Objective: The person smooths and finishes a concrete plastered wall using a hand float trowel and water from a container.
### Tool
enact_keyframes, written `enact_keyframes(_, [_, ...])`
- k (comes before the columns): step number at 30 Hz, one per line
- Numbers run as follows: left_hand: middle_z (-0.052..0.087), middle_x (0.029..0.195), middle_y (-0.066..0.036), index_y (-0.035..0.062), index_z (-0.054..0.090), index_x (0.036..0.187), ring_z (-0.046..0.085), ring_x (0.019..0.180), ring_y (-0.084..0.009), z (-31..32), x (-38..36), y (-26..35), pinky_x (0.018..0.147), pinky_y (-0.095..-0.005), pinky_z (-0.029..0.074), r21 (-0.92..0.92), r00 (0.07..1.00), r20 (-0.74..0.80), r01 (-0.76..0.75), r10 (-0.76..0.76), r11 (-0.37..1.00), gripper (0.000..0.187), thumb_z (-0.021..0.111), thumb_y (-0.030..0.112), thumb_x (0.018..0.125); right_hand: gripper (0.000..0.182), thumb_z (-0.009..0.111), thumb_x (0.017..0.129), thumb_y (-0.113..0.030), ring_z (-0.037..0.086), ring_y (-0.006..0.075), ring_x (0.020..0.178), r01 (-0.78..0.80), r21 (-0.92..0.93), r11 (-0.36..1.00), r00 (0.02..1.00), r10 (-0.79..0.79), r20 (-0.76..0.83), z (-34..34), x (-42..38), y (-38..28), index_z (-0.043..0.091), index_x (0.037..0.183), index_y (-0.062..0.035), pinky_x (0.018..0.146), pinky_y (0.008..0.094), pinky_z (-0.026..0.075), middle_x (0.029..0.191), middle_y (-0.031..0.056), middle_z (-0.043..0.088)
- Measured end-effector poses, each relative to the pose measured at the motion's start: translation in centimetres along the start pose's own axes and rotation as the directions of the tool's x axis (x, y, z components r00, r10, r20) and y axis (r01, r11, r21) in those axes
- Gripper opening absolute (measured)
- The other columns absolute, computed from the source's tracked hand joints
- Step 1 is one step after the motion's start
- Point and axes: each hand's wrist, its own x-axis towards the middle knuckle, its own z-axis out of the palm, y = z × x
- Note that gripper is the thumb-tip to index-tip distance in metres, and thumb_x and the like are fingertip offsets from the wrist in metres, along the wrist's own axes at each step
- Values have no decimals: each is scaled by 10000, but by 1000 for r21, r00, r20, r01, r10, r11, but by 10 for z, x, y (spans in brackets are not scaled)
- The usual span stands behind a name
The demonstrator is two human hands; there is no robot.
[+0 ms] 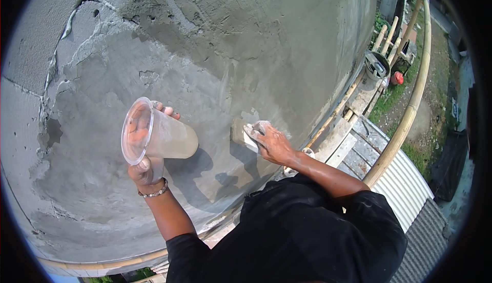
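Observation:
My left hand [144,171] is wrapped round a clear plastic tub [171,135], tilted on its side with its wide rim to the left. Cloudy liquid shows toward its base. My right hand [274,143] is closed on a small grey-brown sponge-like block [239,132] with a white edge; its exact kind is hard to tell. The block lies against the wet grey plaster of the wall [215,98]. A damp, smoother patch of plaster surrounds both hands, and their shadows fall on it below.
Bare wall blocks [31,42] with open joints border the plaster at the left. To the right are scaffold boards [335,139], a long bamboo pole [410,114], a bucket [377,65] with a tool in it, and a corrugated roof [405,191]. The ground lies well below.

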Motion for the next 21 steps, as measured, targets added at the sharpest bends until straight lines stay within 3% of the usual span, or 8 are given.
enact_keyframes(3, [464, 1291, -189, -40, 347, 1430, 540, 1196, -381, -5, -6, -1, 1042, -579, 452, -4, 1000, 19, -12, 12, 1000, 1141, 875, 453, 547, 617, 512, 738, 80, 605, 387, 941, -39, 78, 996, 874, 72, -480, -88, 62, 2, 596, 1319, -111, 817, 417, 514, 1058, 193, 606])
enact_keyframes(4, [464, 1291, -189, -40, 347, 1430, 540, 1196, -381, -5, -9, 0, 1042, -579, 452, -1, 1000, 3, -11, 11, 1000, 1141, 875, 453, 547, 576, 542, 716, 69, 598, 401, 908, -75, 127, 989, 808, 135, -573, -124, 86, -7, 615, 1273, -59, 797, 467, 484, 1036, 202, 570])
enact_keyframes(7, [482, 1277, -189, -29, 371, 1416, 549, 1186, -385, -5, -15, 3, 1031, -579, 462, -13, 998, -59, -13, 12, 1000, 1128, 880, 443, 526, 573, 551, 714, 61, 597, 386, 935, -113, -13, 993, 774, 80, -628, -165, 143, -2, 615, 1269, -65, 805, 464, 496, 1035, 192, 573])
enact_keyframes(9, [495, 1273, -190, -19, 385, 1410, 557, 1181, -388, -9, -16, 4, 1031, -576, 463, -7, 996, -92, 5, -6, 1000, 1119, 878, 440, 516, 583, 577, 717, 37, 593, 374, 969, -62, -343, 937, 718, -197, -668, -154, 167, -8, 606, 1285, -86, 811, 462, 510, 1049, 183, 575])
enact_keyframes(14, [498, 1305, -234, -31, 384, 1413, 552, 1202, -414, -28, -22, 3, 1041, -592, 441, -1, 994, -110, 3, -3, 1000, 1100, 872, 385, 519, 692, 671, 650, -2, 527, 362, 1218, 145, -199, 969, 928, -203, -313, -37, 90, -54, 576, 1322, -137, 872, 428, 555, 1155, 119, 566])
enact_keyframes(17, [500, 1336, -274, -39, 383, 1418, 541, 1229, -441, -29, -21, 4, 1051, -599, 421, -30, 990, -138, -23, 19, 999, 1082, 865, 329, 522, 741, 655, 635, 23, 519, 359, 1234, 184, -144, 972, 940, -217, -264, 9, 46, -38, 567, 1353, -137, 874, 431, 538, 1155, 133, 572])
enact_keyframes(19, [500, 1340, -278, -42, 380, 1419, 541, 1231, -443, -30, -24, 5, 1053, -597, 419, -26, 985, -162, -56, 51, 998, 1078, 861, 327, 528, 692, 623, 680, 44, 549, 368, 1191, 253, -45, 966, 966, -255, -35, 14, 28, -20, 565, 1352, -110, 879, 420, 531, 1128, 149, 581])
enact_keyframes(21, [513, 1326, -280, -50, 380, 1415, 553, 1221, -435, -33, -25, 6, 1055, -592, 417, -25, 989, -131, -68, 65, 997, 1065, 856, 317, 537, 657, 597, 712, 50, 576, 361, 1119, 195, -21, 981, 972, -196, -130, -9, 33, -13, 568, 1351, -98, 865, 413, 525, 1100, 158, 583])
